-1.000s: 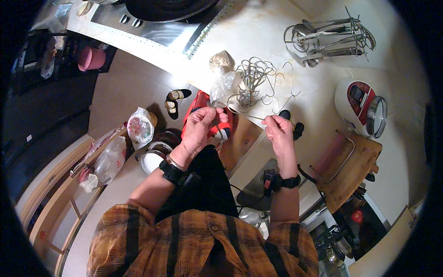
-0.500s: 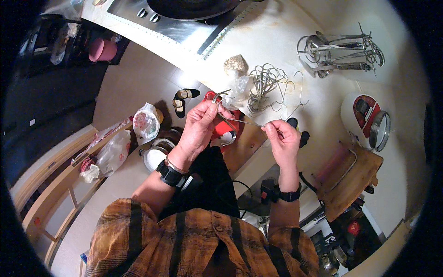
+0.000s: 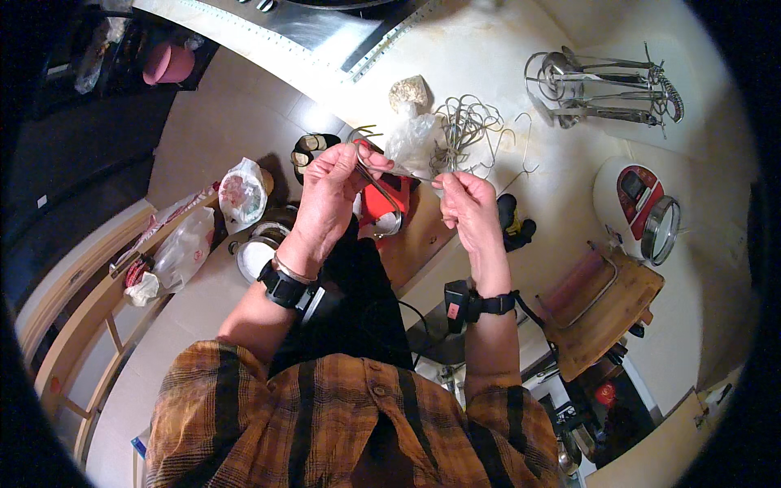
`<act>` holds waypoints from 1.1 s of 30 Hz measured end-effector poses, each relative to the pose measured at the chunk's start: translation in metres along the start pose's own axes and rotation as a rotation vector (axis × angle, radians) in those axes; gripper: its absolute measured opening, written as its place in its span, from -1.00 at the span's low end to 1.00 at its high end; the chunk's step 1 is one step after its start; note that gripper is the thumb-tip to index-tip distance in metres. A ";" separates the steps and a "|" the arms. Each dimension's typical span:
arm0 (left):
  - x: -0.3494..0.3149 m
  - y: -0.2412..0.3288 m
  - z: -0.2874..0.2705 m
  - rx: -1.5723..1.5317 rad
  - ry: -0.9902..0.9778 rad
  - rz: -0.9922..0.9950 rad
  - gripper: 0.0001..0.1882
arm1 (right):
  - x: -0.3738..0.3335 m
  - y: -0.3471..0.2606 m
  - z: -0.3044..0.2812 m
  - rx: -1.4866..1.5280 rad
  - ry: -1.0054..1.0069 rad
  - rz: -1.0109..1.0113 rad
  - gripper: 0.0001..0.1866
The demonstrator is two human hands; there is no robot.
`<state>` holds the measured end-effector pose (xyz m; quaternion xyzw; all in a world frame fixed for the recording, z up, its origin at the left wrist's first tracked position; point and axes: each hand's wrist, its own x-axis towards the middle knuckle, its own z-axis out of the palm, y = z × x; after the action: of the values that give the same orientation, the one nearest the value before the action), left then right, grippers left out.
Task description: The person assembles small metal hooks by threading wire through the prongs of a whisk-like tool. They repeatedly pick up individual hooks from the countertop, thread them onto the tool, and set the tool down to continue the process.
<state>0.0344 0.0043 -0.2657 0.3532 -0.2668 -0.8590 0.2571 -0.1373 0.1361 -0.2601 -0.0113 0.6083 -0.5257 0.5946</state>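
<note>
My left hand (image 3: 324, 191) is closed around a few bent metal hooks (image 3: 386, 193), whose curved ends stick out past the thumb and fingers. A thin metal hook stretches from there to my right hand (image 3: 473, 210), which pinches its other end between thumb and fingertips. Just beyond the hands, a tangled pile of metal hooks (image 3: 468, 122) lies on the white counter (image 3: 488, 49), with a few loose hooks at its right. Beside the pile sits a clear plastic bag (image 3: 411, 140), and a knotted bag of pale grains (image 3: 408, 92) is above it.
At the far right stands a rack of metal kitchen utensils (image 3: 606, 85). A red-and-white appliance (image 3: 634, 191) and a wooden board (image 3: 610, 313) are below it. The stove edge (image 3: 358, 37) runs along the top. A red object (image 3: 381, 203) shows beneath my hands, with shoes (image 3: 313, 146) on the floor.
Both hands have shifted up and slightly left, the right one more, and its wrist has turned. The hooks stay in my hands. The whole view has shifted a little.
</note>
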 end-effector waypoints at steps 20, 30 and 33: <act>0.005 -0.009 0.011 -0.120 -0.134 -0.083 -0.75 | 0.050 0.083 0.005 -0.206 0.041 0.008 -0.66; 0.025 -0.007 0.005 -0.116 -0.072 -0.018 -0.69 | 0.060 0.095 -0.014 -0.196 0.028 0.033 -0.57; 0.029 -0.007 0.005 -0.114 -0.055 -0.018 -0.68 | 0.060 0.096 -0.018 -0.197 -0.070 0.046 -0.58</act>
<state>0.0105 -0.0075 -0.2811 0.3168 -0.2214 -0.8845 0.2615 -0.1094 0.1516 -0.3698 -0.0739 0.6360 -0.4489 0.6233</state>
